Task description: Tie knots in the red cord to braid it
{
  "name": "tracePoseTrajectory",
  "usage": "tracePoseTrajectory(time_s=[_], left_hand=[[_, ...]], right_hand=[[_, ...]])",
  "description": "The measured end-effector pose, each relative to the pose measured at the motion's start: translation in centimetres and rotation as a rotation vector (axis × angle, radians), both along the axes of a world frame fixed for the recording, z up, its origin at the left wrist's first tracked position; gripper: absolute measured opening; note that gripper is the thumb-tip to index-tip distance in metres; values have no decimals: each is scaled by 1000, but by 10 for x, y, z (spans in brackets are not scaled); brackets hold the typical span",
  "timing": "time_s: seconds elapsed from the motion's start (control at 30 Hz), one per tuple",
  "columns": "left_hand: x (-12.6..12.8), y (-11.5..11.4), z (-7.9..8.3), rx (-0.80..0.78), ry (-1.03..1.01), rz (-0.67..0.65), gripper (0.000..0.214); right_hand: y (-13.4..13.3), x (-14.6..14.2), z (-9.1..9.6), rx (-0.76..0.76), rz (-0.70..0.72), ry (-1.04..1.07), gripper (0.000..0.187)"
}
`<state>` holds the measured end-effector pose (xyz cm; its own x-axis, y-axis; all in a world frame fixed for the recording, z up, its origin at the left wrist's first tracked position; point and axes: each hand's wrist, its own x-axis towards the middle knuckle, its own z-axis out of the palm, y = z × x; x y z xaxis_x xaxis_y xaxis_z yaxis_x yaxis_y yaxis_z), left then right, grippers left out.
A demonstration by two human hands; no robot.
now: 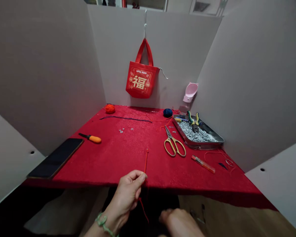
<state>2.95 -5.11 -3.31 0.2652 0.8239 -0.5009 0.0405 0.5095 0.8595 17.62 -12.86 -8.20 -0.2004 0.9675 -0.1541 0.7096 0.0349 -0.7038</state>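
Observation:
My left hand (130, 190) is at the table's front edge, thumb and forefinger pinched shut on a thin red cord (146, 160). From the pinch the cord runs straight away from me to a small, pale point on the red tabletop; what fixes it there is too small to make out. Below the same hand a loose length of cord (143, 209) hangs over the edge. Lower and to the right, my right hand (179, 222) is smeared by motion, its fingers not readable. Gold-handled scissors (173, 144) lie on the cloth beyond, to the right.
A metal tray (218, 140) of screws holds pliers (193, 123). Nearby lies an orange-tipped pen-like tool (203, 164). At left are a phone (56, 158) and an orange-handled tool (93, 139). Yarn balls (110, 109) and washers (121, 131) lie farther back; a red bag (141, 80) hangs behind.

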Motion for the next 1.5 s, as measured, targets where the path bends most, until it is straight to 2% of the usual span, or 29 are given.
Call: tracePoseTrajectory(time_s=[0.07, 0.13, 0.23, 0.33, 0.43, 0.53, 0.7, 0.77, 0.9, 1.0, 1.1, 1.2, 1.33, 1.5], left_hand=[[1, 0, -1, 17, 8, 9, 39], [2, 0, -4, 32, -8, 26, 40], [0, 1, -9, 101, -70, 36, 40], [-4, 3, -10, 165, -104, 48, 39], [-8, 5, -10, 183, -75, 54, 38], [-9, 6, -11, 217, -38, 31, 37], [-5, 6, -12, 210, -15, 12, 34], [-4, 4, -8, 178, -16, 13, 33], [-6, 0, -4, 146, -14, 11, 31], [-10, -4, -9, 206, 60, 1, 31], [-15, -8, -16, 361, 180, 20, 28], [-18, -10, -22, 594, 291, 19, 22], [-25, -11, -28, 934, 428, -89, 18], [-32, -11, -29, 1566, 586, -231, 30]], right_hand=[[11, 9, 26, 21, -168, 244, 35], [26, 4, 44, -92, -273, 535, 50], [49, -19, 51, -278, -231, 866, 63], [64, -37, 49, -370, -118, 976, 48], [72, -41, 51, -393, -68, 964, 29], [74, -35, 52, -369, -86, 932, 19], [72, -29, 43, -380, -228, 994, 17], [70, -29, 37, -374, -260, 952, 17], [66, -30, 32, -163, -217, 712, 19], [63, -31, 34, -2, -195, 515, 21], [61, -32, 37, 62, -201, 393, 22], [61, -32, 36, 63, -193, 422, 23], [62, -31, 33, -83, -195, 693, 19], [63, -37, 31, -321, -307, 1024, 24]])
